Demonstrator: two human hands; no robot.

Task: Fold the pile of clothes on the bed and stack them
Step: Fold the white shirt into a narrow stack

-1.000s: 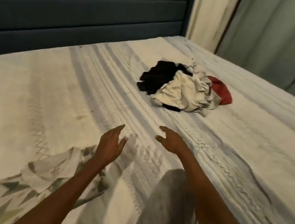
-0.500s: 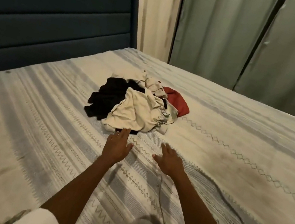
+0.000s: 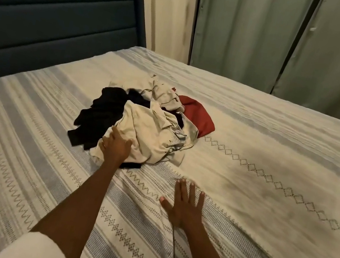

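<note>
The pile [image 3: 142, 124] lies mid-bed [image 3: 271, 169]. Left hand [image 3: 114, 146] rests on its 7 o'clock edge; whether its fingers grip, I cannot tell. Right hand [image 3: 185, 206] lies flat, fingers spread, at 5 o'clock of the pile.

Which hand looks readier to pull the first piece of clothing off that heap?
The left hand: it already lies on the cream garment at the pile's near edge. The right hand rests flat on the bedspread, short of the clothes.

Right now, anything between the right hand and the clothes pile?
Head view: only bare striped, patterned bedspread lies between the right hand, flat on the bed, and the crumpled pile of cream, black and red clothes.
</note>
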